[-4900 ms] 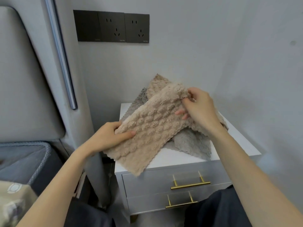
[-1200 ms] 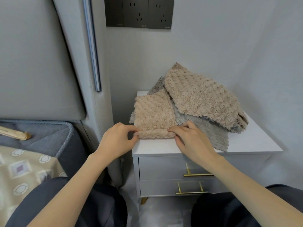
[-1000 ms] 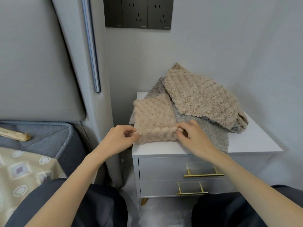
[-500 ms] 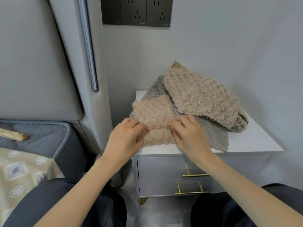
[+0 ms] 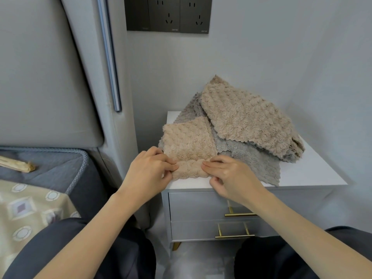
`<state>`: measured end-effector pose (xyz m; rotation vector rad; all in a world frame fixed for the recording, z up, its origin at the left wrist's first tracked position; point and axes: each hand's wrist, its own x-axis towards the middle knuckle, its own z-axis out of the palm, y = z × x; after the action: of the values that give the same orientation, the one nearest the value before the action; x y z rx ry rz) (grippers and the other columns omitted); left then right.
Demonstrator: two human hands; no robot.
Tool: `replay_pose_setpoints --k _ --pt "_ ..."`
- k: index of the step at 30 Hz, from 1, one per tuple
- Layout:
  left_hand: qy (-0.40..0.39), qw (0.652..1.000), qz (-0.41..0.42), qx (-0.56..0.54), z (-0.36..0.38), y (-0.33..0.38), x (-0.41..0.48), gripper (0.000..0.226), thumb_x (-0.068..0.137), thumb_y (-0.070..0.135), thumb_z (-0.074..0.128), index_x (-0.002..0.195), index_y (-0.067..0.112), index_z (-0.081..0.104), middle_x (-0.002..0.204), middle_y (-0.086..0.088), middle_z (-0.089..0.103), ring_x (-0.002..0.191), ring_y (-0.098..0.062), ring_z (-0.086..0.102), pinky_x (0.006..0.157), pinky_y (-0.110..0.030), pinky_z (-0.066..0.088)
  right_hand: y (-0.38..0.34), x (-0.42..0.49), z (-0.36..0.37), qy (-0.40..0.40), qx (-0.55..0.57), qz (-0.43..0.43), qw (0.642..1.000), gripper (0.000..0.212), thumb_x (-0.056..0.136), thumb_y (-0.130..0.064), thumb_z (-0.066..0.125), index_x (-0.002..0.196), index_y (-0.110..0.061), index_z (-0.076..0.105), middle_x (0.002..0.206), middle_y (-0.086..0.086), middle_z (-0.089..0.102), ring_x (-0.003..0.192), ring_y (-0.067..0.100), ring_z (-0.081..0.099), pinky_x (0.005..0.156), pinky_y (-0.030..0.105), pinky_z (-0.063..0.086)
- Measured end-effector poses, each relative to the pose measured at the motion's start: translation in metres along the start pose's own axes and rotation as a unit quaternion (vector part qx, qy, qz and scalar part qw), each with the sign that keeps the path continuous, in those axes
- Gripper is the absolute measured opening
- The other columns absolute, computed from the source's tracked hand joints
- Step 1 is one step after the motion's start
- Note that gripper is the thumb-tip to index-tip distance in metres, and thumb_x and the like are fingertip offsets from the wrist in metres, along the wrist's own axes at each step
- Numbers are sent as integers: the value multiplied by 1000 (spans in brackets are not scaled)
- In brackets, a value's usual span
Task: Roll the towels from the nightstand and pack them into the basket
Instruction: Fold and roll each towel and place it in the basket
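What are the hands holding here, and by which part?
Both the left hand and right hand pinch the nearer beige towel at its rolled near edge, one at each end of the roll.

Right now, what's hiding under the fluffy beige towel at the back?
A grey towel pokes out beneath the back beige towel, lying on the white nightstand. Whether more towels are buried under it is covered, so I can't tell.

Beige towel (image 5: 187, 141), grey towel (image 5: 251, 161), white nightstand (image 5: 312, 174)
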<state>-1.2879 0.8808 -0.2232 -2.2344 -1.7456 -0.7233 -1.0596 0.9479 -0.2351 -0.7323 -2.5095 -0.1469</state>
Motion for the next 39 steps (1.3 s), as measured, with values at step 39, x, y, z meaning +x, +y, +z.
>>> replay_pose_setpoints --k 39 --pt "54 997 -7 -58 6 15 7 33 67 -12 73 87 14 76 86 4 69 79 -23 62 57 -32 54 1 12 17 114 -30 -67 991 22 82 -2 73 103 -8 72 104 4 68 90 23 64 70 34 54"
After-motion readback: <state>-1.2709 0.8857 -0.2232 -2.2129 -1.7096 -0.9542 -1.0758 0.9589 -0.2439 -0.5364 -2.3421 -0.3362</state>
